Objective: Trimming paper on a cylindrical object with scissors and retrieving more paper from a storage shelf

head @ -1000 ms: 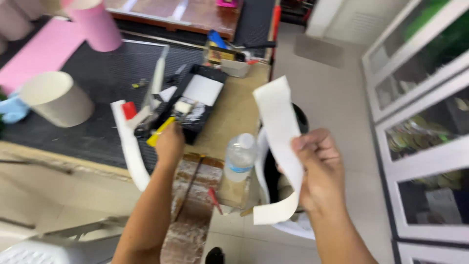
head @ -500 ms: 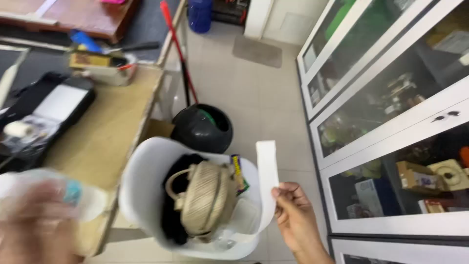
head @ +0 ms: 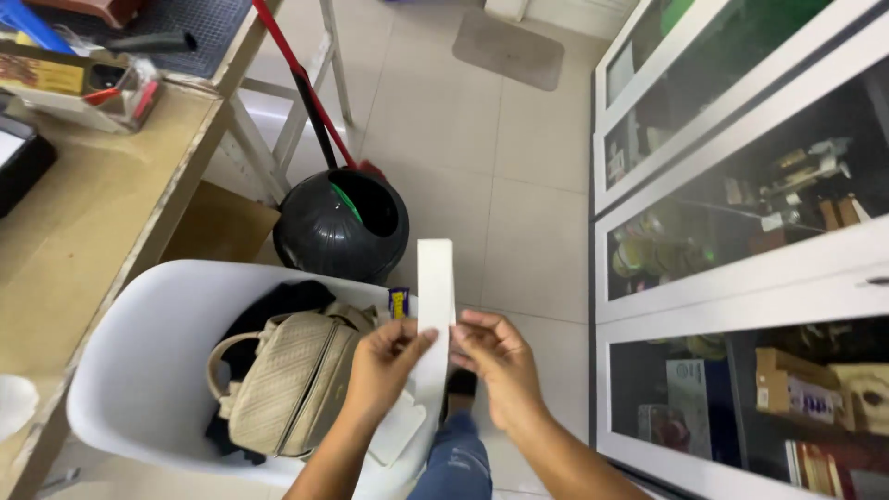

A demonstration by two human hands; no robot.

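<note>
A long white paper strip [head: 435,287] stands upright in front of me, over the tiled floor. My left hand [head: 387,363] pinches its lower part from the left, and my right hand [head: 495,356] grips it from the right. Both hands touch the strip at about the same height. The strip's lower end hangs down past my left wrist. Below my hands I see my jeans-clad leg [head: 456,463].
A white plastic chair [head: 139,370] at lower left holds a beige handbag [head: 287,384] and dark cloth. A black round bin [head: 341,224] stands behind it, with a red-handled stick [head: 296,79]. A wooden table [head: 83,213] lies left; glass-door cabinets [head: 741,231] line the right.
My view swung right from the table toward the floor and chair. My left hand left the table area and joined my right hand on the strip, which now stands upright.
</note>
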